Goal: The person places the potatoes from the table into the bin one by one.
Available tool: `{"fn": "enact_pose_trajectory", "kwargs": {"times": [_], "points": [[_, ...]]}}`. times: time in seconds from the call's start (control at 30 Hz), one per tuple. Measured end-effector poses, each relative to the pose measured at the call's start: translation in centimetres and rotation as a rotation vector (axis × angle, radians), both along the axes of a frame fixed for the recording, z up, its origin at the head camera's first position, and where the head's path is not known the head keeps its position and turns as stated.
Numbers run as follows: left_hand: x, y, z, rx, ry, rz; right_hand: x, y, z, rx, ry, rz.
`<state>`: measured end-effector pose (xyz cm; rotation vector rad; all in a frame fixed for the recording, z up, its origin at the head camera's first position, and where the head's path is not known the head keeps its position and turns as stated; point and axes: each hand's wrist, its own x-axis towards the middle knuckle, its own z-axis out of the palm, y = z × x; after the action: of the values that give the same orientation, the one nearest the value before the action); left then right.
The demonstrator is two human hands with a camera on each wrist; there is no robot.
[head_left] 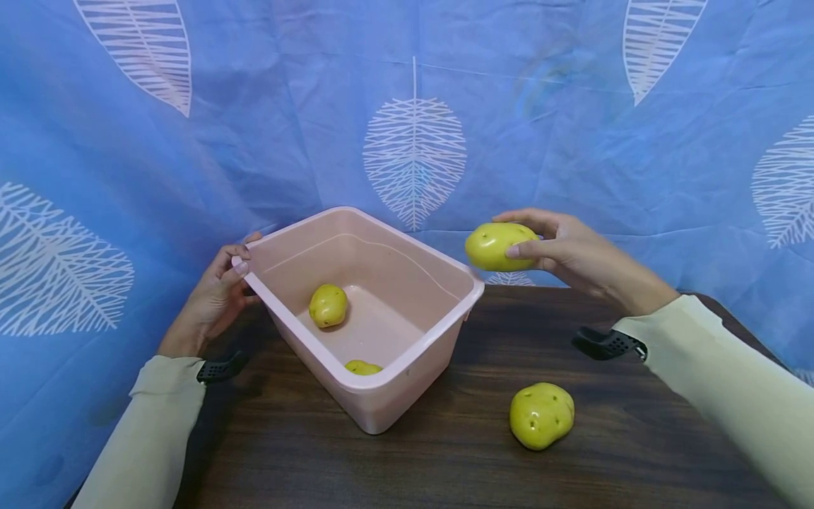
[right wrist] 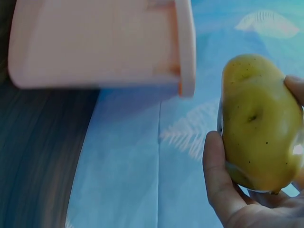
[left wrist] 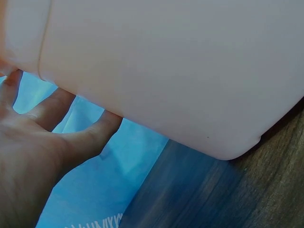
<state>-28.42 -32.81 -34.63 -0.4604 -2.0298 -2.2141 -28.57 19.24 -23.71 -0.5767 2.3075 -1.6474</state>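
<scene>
A pink plastic bin [head_left: 439,346] stands turned cornerwise on the table, with one yellow potato [head_left: 328,306] on its floor and another potato [head_left: 363,367] partly hidden behind the near rim. At the bin's left corner my left hand [head_left: 219,293] grips the rim, thumb on top; the left wrist view shows its fingers [left wrist: 102,133] against the outer wall. My right hand [head_left: 566,247] holds a yellow potato [head_left: 499,247] between thumb and fingers, raised just beyond the bin's right corner. In the right wrist view this potato [right wrist: 261,123] shows dark eyes and a glossy skin.
One more potato [head_left: 542,416] lies on the dark wooden table [head_left: 445,459], right of the bin and below the right forearm. A blue cloth [head_left: 305,106] with white leaf prints hangs behind the table. Black straps [head_left: 608,344] circle both wrists.
</scene>
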Motion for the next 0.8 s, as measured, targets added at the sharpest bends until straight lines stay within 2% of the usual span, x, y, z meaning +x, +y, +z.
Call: {"fn": "enact_pose_trajectory", "kwargs": {"times": [0.17, 0.43, 0.8], "points": [[0.0, 0.0, 0.1, -0.016, -0.003, 0.006, 0.3, -1.8, 0.7, -0.019, -0.009, 0.025], [0.0, 0.0, 0.1, -0.013, -0.004, 0.006, 0.6, -4.9, 1.6, -0.065, -0.039, 0.020], [0.1, -0.1, 0.1, -0.007, 0.003, 0.002, 0.1, -9.4, 1.4, -0.065, -0.092, 0.073]]}}
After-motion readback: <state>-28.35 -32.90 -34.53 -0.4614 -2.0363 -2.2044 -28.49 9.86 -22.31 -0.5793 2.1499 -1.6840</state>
